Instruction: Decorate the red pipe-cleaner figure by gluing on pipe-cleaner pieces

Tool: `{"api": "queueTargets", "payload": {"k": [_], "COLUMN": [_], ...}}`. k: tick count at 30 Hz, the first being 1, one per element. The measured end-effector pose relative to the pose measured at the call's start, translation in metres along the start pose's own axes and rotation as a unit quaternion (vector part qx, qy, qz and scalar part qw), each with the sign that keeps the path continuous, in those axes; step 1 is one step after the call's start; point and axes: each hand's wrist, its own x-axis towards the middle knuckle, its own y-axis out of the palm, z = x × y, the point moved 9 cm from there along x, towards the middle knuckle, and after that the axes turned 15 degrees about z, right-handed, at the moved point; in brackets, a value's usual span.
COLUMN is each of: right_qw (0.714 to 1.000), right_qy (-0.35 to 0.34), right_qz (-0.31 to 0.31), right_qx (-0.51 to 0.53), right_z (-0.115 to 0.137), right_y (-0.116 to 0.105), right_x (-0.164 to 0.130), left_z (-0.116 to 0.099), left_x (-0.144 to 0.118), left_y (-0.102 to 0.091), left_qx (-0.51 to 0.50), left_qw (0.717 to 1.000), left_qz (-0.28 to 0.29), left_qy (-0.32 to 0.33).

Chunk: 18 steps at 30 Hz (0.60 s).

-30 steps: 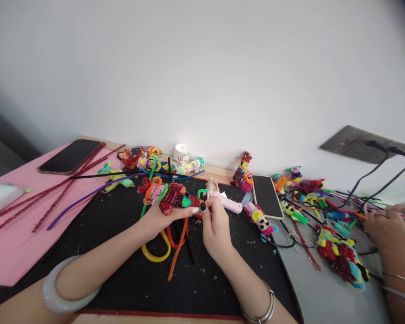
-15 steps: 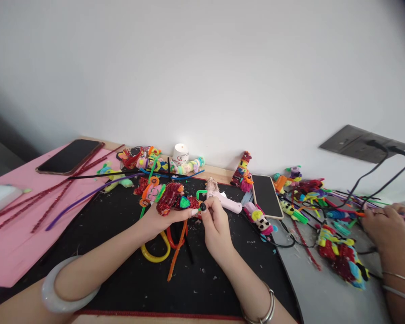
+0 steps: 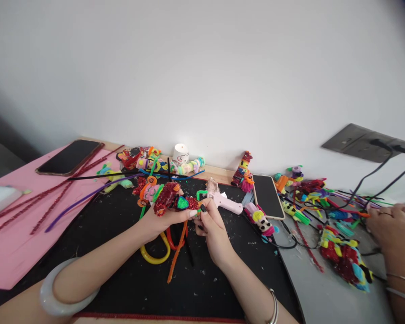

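My left hand [image 3: 160,221] is closed around a pipe-cleaner figure [image 3: 166,198], its thumb along the lower part. The figure has fuzzy red tinsel, a pink face with orange rounds, and a green and blue patch. At its right end, the thumb and fingers of my right hand [image 3: 216,231] pinch the tip; the exact bit between them is too small to make out. Just behind my right hand lies a pale pink glue gun [image 3: 224,202], a bent green pipe cleaner beside its nozzle. Below the figure are a yellow loop [image 3: 155,260] and an orange pipe cleaner [image 3: 175,258] on the black mat [image 3: 128,283].
Several finished-looking figures [image 3: 243,173] and a paper cup [image 3: 181,154] stand along the wall. Phones lie left [image 3: 69,156] and right [image 3: 268,195]. Loose pipe cleaners cross a pink sheet [image 3: 13,252]. At right, another person's hand [image 3: 388,229] works near corded plugs [image 3: 388,148].
My right hand's fingers have shifted slightly at the figure's tip, with the lower fingers now curled beneath it. The figure has tilted a little in my left hand.
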Motion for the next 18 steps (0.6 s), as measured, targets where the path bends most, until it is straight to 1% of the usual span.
{"api": "queueTargets", "payload": {"k": [3, 5, 6, 9, 12, 15, 18], "right_qw": [0.998, 0.988, 0.979, 0.934, 0.885, 0.849, 0.831], "right_qy": [-0.035, -0.071, -0.089, -0.130, -0.142, -0.146, -0.150], "right_qz": [-0.012, -0.030, -0.040, -0.056, -0.051, -0.041, -0.025], "right_qx": [-0.059, -0.134, -0.180, -0.329, -0.440, -0.507, -0.536], "right_z": [0.009, 0.021, 0.028, 0.045, 0.054, 0.057, 0.058], "right_y": [-0.006, -0.009, -0.010, -0.005, 0.003, 0.006, 0.008], "right_x": [-0.002, -0.006, -0.008, -0.014, -0.017, -0.017, -0.016], "left_z": [0.004, 0.005, 0.005, 0.000, -0.002, -0.004, -0.004], "left_x": [0.000, -0.001, -0.001, -0.001, -0.001, -0.001, -0.003], "left_y": [-0.001, -0.001, -0.002, -0.001, -0.002, -0.005, -0.008], "left_qx": [-0.024, -0.029, -0.026, 0.016, 0.087, 0.155, 0.214], "left_qw": [1.000, 1.000, 1.000, 1.000, 0.996, 0.988, 0.977], "left_qz": [0.000, -0.001, -0.003, 0.007, 0.019, 0.006, -0.011], "left_qy": [-0.007, -0.009, -0.007, 0.006, 0.005, -0.002, -0.025]}}
